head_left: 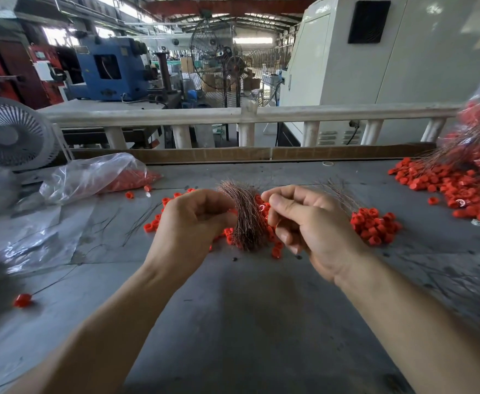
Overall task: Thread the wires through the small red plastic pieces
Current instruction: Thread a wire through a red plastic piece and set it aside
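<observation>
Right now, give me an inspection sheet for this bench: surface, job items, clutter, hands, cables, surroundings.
Surface: grey worktable, scuffed and stained.
Job's things: wire bundle of thin copper-coloured wires; loose red plastic pieces scattered under and beside the hands; large red pile with wires at the far right.
Clutter: clear plastic bag holding red pieces; stray threaded piece near the left edge; flat plastic sheet.
Hands: left hand grips the wire bundle; right hand has curled fingers beside the bundle, what it pinches cannot be told.
Cables: nothing seen on the table.
Surroundings: white desk fan, railing, pedestal fan, blue machine.
</observation>
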A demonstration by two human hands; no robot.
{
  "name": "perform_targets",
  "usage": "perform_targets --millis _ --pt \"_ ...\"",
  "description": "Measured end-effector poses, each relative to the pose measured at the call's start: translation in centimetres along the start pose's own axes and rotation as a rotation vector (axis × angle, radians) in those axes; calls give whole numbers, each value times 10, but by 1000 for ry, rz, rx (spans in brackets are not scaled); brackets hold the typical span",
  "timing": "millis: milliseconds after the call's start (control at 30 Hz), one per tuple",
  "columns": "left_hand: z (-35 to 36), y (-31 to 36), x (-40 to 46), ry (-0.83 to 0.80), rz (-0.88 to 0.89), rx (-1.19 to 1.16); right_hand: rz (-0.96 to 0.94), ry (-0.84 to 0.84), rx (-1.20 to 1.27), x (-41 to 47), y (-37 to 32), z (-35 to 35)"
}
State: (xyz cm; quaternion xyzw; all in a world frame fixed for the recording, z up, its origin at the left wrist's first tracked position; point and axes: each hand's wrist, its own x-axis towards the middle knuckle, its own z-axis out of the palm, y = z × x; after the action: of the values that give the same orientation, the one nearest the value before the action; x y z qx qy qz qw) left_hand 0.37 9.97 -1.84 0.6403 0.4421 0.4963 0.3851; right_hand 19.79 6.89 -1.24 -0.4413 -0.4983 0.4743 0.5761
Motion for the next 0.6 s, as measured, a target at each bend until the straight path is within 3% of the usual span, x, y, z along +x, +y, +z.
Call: perform_targets --millis 200,600 --pt "4 1 0 -70 44 -330 -111 -104 -122 -3 1 6" --pt "6 4 -4 -139 137 -371 -232 -45 -271 -5 5 6"
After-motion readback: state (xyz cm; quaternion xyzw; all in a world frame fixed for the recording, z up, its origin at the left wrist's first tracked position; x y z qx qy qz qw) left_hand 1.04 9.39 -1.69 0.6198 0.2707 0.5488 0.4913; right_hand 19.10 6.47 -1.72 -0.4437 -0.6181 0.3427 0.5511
